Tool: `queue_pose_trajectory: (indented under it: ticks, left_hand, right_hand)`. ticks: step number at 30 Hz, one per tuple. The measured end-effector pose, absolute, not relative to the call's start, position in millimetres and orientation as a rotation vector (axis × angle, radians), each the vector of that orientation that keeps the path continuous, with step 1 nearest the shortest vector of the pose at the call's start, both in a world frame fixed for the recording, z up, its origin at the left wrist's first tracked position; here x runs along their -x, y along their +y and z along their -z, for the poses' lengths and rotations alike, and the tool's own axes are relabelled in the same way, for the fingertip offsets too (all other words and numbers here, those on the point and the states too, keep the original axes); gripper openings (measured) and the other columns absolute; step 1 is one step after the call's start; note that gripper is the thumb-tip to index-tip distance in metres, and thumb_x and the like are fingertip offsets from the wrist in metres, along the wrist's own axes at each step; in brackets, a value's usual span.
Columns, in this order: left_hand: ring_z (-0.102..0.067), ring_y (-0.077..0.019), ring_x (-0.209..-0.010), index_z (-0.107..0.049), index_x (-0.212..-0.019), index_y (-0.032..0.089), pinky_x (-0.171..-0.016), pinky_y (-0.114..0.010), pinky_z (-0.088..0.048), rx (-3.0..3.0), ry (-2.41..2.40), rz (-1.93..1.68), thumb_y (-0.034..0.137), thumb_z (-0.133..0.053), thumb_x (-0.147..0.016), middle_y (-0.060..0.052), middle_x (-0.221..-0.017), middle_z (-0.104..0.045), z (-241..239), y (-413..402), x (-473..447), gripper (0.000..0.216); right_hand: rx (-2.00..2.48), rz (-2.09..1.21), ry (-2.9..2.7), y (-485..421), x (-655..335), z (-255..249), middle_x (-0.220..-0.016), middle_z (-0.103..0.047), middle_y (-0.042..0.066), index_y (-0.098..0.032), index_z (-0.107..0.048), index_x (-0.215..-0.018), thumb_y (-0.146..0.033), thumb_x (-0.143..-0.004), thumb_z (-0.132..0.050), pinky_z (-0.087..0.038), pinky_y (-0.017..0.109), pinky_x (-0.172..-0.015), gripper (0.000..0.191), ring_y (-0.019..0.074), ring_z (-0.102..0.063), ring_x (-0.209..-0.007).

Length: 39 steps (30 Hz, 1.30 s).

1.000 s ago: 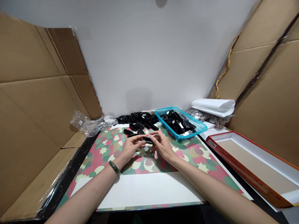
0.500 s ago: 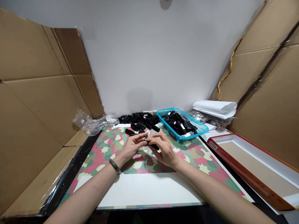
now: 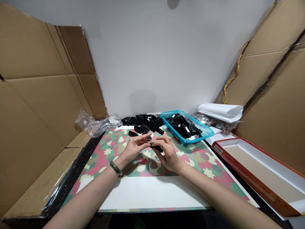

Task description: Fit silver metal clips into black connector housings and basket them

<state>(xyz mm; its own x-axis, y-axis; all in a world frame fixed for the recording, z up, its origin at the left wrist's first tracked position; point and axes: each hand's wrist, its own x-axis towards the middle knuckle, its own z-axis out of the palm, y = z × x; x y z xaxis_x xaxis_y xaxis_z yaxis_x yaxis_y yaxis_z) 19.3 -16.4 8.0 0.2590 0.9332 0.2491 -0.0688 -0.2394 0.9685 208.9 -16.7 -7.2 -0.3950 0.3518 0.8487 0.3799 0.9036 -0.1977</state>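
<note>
Over a patterned sheet [image 3: 111, 144], the left hand [image 3: 132, 152] curls at one end of a part [image 3: 157, 147], perhaps steadying it, its grip impossible to tell, while the right hand [image 3: 170, 156] clasps the part, left of a basket [image 3: 206, 132] of pieces [image 3: 183, 126] likely kept within reach, the part looking black, narrow and mostly covered

Head view forward, down at hands [image 3: 168, 156]

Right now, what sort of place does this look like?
Probably a makeshift workspace: loose black parts are piled at the back, a blue basket holds more, and cardboard panels stand on both sides.
</note>
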Motion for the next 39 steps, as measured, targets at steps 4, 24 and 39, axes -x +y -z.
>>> queue_pose_trajectory:
  ticks: [4,24,39]
  left_hand:
    - [-0.071,-0.0266,-0.097,-0.070,-0.121,0.019,-0.083,-0.037,-0.057,-1.491,0.870,-1.219,0.034,-0.081,-0.072,-0.012,-0.105,-0.077,-8.6,-16.2,-18.9,0.052]
    - [-0.066,-0.0203,-0.078,-0.077,-0.102,0.020,-0.067,-0.029,-0.051,-1.778,1.106,-1.408,0.041,-0.069,-0.083,-0.010,-0.091,-0.073,14.6,-12.3,-27.6,0.030]
    - [-0.051,-0.0136,-0.053,-0.060,-0.052,0.017,-0.053,-0.025,-0.039,-1.625,1.160,-1.376,0.044,-0.058,-0.086,-0.002,-0.055,-0.056,16.6,-13.7,-35.6,0.044]
  right_hand:
    - [0.573,-0.019,-2.007,-16.2,-208.8,9.6,-0.097,-0.071,0.006,-0.024,-0.059,-0.110,-0.015,-0.093,-0.052,-0.043,0.042,-0.089,0.021,0.0233,-0.062,-0.097]
    - [0.893,-1.327,-1.429,-16.9,-198.8,9.9,-0.053,-0.054,-0.005,-0.021,-0.062,-0.106,-0.049,-0.082,-0.066,-0.041,0.024,-0.034,0.037,0.0127,-0.050,-0.038]
    - [0.785,-1.619,-1.212,-11.1,-191.7,25.9,-0.049,-0.051,-0.008,-0.017,-0.061,-0.093,-0.052,-0.077,-0.073,-0.032,0.018,-0.029,0.040,0.0073,-0.043,-0.029]
